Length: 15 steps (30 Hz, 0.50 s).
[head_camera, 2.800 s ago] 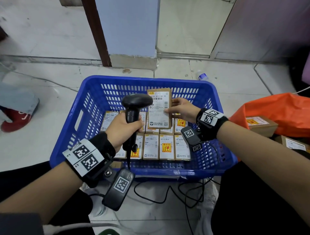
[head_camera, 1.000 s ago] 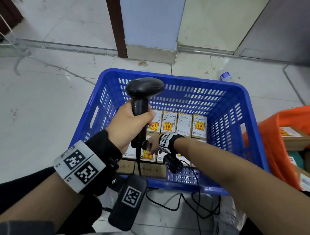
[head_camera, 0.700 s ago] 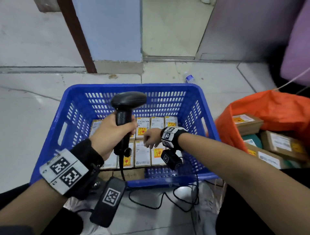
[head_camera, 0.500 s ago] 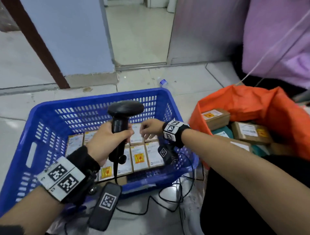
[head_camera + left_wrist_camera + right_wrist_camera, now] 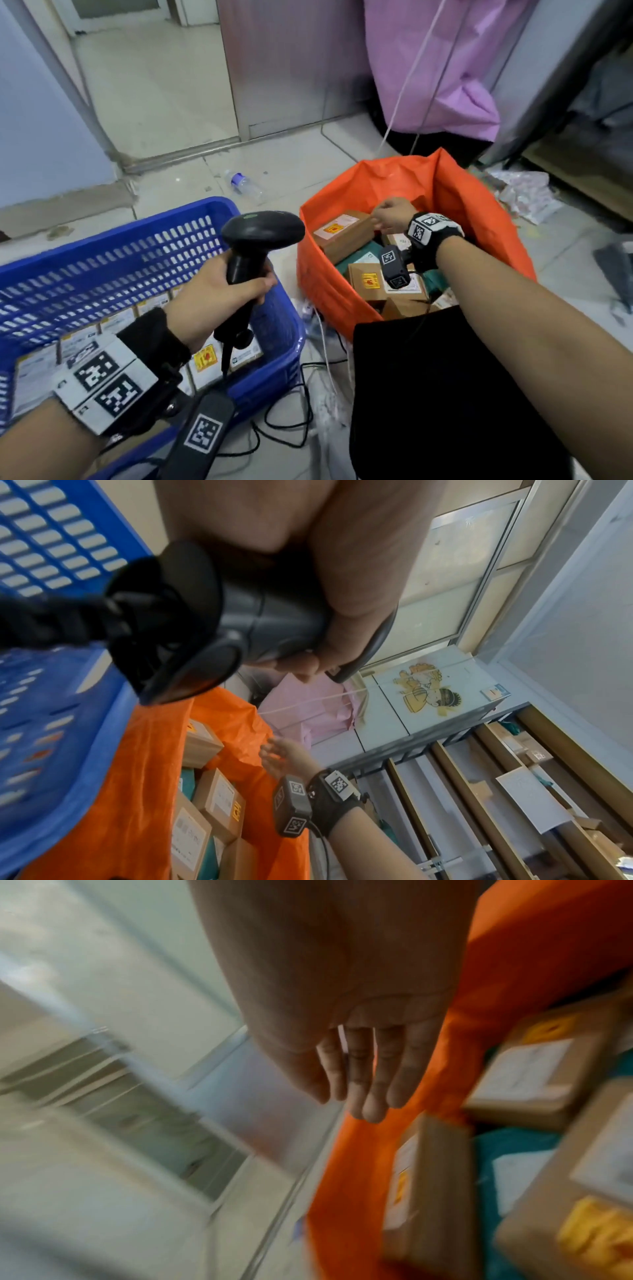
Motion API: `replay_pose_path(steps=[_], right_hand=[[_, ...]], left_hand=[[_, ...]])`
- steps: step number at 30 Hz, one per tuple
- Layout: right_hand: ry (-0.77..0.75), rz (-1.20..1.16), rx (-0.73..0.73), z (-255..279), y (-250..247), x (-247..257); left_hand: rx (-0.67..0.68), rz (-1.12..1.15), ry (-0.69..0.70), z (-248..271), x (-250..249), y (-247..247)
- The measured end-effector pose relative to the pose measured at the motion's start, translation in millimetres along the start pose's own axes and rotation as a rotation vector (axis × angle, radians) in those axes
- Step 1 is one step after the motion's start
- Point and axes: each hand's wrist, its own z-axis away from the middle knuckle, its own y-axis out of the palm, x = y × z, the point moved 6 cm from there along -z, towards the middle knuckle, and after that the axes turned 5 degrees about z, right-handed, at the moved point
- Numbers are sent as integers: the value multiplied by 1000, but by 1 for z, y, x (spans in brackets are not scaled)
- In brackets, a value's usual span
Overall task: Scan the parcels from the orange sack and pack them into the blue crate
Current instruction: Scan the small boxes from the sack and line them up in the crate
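Note:
My left hand (image 5: 246,284) grips the handle of a black barcode scanner (image 5: 262,228) above the right end of the blue crate (image 5: 137,222). Rows of labelled parcels (image 5: 205,356) lie flat in the crate. To the right stands the open orange sack (image 5: 462,205), holding several brown boxes. My right hand (image 5: 390,214) is inside the sack's mouth, at the far end of the top brown parcel (image 5: 342,229). In the right wrist view its fingers (image 5: 363,1091) are straight and hold nothing, just above that parcel (image 5: 438,1164). The left wrist view shows the scanner (image 5: 240,620) in my fist.
A plastic bottle (image 5: 245,185) lies on the tiled floor behind the crate. Black cables (image 5: 291,411) trail between crate and sack. My dark-trousered knee (image 5: 428,394) is in front of the sack. Pink cloth (image 5: 445,68) hangs behind it, and a shelf rack (image 5: 479,777) stands to the right.
My right hand left the parcel in the crate, then swung right, empty, into the orange sack. My head turned right with it. The left hand kept hold of the scanner.

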Motion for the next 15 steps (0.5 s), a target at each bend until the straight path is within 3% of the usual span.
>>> replay_pose_path(steps=[3,7,12,14,15], right_hand=[[159,152,-60,-16,-38,-66],[295,427,12,-62,-47,-154],[364,688,133,-44,-50,-179],[467,709,79,-71,-77,-232],[516,753,51,-60,-87,-232]], left_hand=[[56,18,-1,-8,-2,17],[77,-6,-6,-19,5,29],[102,-37,-40,-36,16,37],[115,-33,-54,-42,20,38],[117,-24,-60,-46,23,37]])
